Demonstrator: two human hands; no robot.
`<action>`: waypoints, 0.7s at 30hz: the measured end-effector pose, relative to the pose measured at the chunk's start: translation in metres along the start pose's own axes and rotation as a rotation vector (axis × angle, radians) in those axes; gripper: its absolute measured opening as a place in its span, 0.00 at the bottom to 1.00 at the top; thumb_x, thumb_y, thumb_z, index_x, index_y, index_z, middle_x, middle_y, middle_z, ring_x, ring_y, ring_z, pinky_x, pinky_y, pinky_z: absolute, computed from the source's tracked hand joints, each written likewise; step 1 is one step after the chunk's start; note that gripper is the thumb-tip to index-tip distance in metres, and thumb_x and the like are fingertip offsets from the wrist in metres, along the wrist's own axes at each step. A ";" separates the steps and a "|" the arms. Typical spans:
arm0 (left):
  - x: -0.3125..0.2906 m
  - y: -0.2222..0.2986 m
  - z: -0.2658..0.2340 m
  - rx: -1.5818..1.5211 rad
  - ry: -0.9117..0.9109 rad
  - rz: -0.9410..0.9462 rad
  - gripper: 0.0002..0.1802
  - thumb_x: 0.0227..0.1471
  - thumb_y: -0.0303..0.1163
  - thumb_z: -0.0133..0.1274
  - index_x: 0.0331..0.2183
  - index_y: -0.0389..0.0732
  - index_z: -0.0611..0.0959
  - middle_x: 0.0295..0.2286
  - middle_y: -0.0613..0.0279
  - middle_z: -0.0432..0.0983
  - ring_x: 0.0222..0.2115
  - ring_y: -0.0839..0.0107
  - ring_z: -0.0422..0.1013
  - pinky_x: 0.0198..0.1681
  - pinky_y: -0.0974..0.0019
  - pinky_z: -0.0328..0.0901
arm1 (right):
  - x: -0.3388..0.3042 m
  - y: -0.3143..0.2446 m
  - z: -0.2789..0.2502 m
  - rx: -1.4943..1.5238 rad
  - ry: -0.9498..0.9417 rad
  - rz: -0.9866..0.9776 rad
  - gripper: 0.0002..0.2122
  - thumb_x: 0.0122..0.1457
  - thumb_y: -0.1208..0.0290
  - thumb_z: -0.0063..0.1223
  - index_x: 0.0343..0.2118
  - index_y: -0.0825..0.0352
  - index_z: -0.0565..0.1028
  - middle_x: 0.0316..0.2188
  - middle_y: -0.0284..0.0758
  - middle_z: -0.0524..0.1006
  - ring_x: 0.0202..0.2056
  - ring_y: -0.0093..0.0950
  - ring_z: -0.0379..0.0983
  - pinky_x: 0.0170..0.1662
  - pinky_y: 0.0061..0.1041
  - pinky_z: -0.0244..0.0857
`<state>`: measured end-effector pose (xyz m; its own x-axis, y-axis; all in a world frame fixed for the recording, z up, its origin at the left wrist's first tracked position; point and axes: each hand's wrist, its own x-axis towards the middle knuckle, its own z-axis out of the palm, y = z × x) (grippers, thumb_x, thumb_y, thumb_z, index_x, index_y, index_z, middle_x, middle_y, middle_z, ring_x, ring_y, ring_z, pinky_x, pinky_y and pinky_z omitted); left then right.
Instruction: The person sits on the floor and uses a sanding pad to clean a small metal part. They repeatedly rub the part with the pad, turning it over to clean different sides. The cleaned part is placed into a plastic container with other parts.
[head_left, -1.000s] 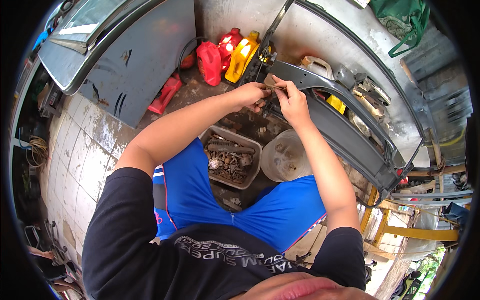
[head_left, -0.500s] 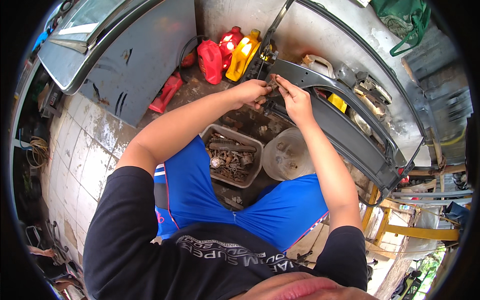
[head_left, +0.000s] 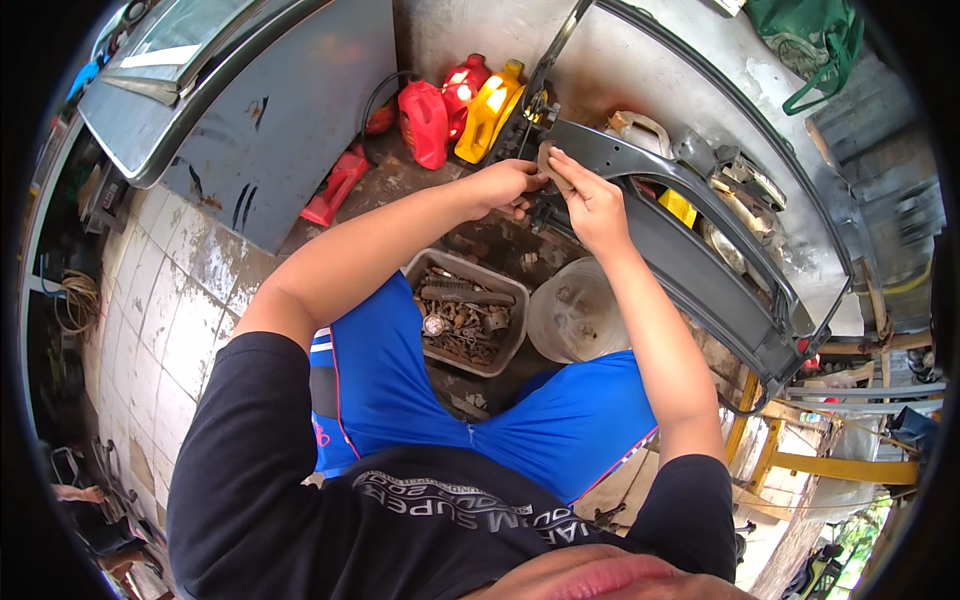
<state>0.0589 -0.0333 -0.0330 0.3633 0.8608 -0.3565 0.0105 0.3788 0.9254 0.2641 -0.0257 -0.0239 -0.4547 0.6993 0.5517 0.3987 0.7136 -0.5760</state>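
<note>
Both of my hands meet in front of me, beside the upper left end of a dark grey vehicle door frame (head_left: 590, 145). My right hand (head_left: 594, 205) is closed on a thin brown piece (head_left: 546, 158), possibly folded sandpaper, its fingers laid along it. Close against it, my left hand (head_left: 503, 188) has its fingers curled in a pinch; what they grip is hidden. Below my hands, between my knees, stands a grey plastic bin (head_left: 523, 320) of rusty bolts and metal parts. A translucent round tub (head_left: 570, 310) is right of it.
Red jugs (head_left: 424, 125) and a yellow jug (head_left: 488, 115) stand by the far wall. A grey panel (head_left: 290, 120) leans at the left. Another person's hand (head_left: 82, 494) shows at the lower left. Yellow metal framing (head_left: 840, 465) is at the right.
My right hand's fingers have shifted and straightened slightly, and more of the brown piece shows above them. The left hand stays almost in place.
</note>
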 end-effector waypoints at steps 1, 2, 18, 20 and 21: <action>0.003 -0.001 -0.005 0.017 -0.011 0.003 0.12 0.72 0.43 0.48 0.41 0.46 0.79 0.24 0.73 0.69 0.22 0.78 0.68 0.32 0.69 0.70 | 0.003 0.001 0.000 0.016 0.010 0.019 0.15 0.67 0.79 0.59 0.56 0.69 0.81 0.55 0.42 0.83 0.55 0.32 0.82 0.58 0.27 0.72; 0.006 -0.001 -0.012 0.038 -0.032 -0.001 0.12 0.72 0.43 0.48 0.42 0.46 0.80 0.25 0.74 0.70 0.23 0.78 0.68 0.32 0.69 0.70 | 0.002 0.000 0.000 0.030 0.027 0.048 0.15 0.67 0.79 0.59 0.55 0.69 0.81 0.55 0.42 0.83 0.55 0.32 0.82 0.58 0.27 0.72; 0.002 -0.001 -0.014 0.070 -0.030 0.049 0.13 0.73 0.43 0.47 0.41 0.46 0.79 0.25 0.73 0.71 0.24 0.78 0.69 0.31 0.68 0.70 | 0.006 -0.007 0.003 -0.038 0.056 -0.033 0.15 0.64 0.82 0.59 0.54 0.69 0.82 0.53 0.44 0.83 0.54 0.35 0.82 0.57 0.28 0.73; 0.003 -0.003 -0.007 0.026 -0.018 0.040 0.13 0.74 0.41 0.45 0.45 0.44 0.79 0.24 0.71 0.70 0.23 0.79 0.67 0.30 0.69 0.68 | 0.001 -0.016 -0.002 -0.079 0.057 -0.125 0.15 0.65 0.81 0.59 0.54 0.69 0.82 0.52 0.44 0.83 0.53 0.35 0.83 0.56 0.28 0.74; 0.004 -0.002 -0.008 0.044 -0.036 0.034 0.13 0.74 0.41 0.45 0.45 0.44 0.79 0.25 0.71 0.70 0.23 0.78 0.68 0.30 0.69 0.68 | 0.000 -0.006 0.000 -0.011 0.076 -0.075 0.15 0.65 0.81 0.59 0.54 0.69 0.82 0.53 0.44 0.83 0.53 0.36 0.83 0.56 0.29 0.74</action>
<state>0.0527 -0.0281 -0.0370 0.3975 0.8596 -0.3210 0.0386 0.3338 0.9419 0.2621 -0.0299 -0.0203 -0.4218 0.6445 0.6377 0.3744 0.7644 -0.5250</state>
